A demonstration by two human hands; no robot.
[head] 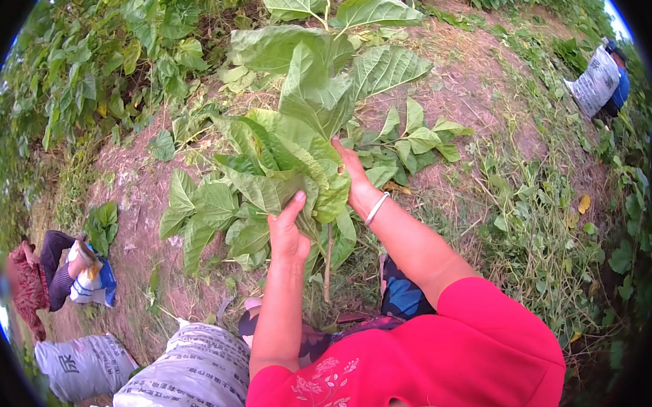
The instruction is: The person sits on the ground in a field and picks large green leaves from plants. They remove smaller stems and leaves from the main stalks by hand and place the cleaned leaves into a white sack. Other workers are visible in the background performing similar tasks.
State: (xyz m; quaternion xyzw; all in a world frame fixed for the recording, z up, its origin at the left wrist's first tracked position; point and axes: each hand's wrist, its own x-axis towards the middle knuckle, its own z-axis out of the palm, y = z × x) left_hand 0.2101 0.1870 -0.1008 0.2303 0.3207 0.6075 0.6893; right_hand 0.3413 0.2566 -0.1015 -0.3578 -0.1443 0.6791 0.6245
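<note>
A thick bunch of large green leaves (285, 161) is held between my two hands in front of my chest. My left hand (289, 227) grips its lower left side, thumb on top of a leaf. On the right side my right hand (353, 174) presses against the bunch, its fingers partly hidden behind the leaves; a pale bangle (377, 208) circles that wrist. A leafy branch (320, 88) extends just beyond the bunch, and a bare brown stem (328, 264) shows below it. Whether these are one branch is hidden.
More cut leafy branches (199, 210) lie on the ground, some at the right (417, 140). White printed woven sacks (186, 376) stand at lower left, another (85, 365) beyond. One person (28, 280) sits at far left; another (621, 86) is at upper right beside a sack (596, 81). Dense plants border the path.
</note>
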